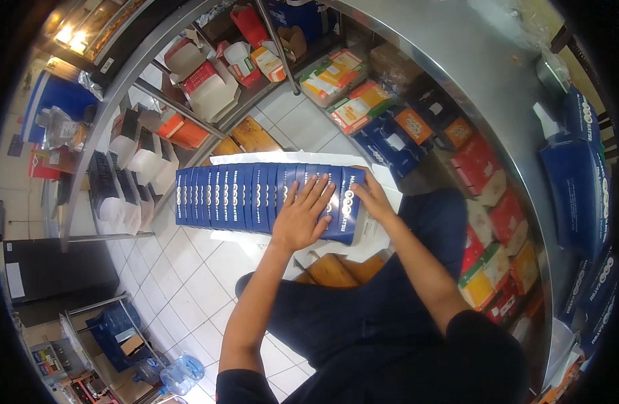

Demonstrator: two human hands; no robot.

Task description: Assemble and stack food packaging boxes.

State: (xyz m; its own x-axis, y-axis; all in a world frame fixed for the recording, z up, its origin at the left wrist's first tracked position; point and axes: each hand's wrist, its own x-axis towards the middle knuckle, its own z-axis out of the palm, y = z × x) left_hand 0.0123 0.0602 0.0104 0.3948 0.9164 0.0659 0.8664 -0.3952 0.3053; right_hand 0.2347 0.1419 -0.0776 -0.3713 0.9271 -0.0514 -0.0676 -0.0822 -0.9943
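Blue boxes [245, 196] touch both hands [301, 217], stretching leftward

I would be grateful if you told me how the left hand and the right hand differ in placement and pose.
The left hand lies across the top of the row of blue cartons, while the right hand is at the row's right end. The left hand's fingers are spread in full view, while the right hand's are partly hidden. Both hands are bare and appear to touch the row.
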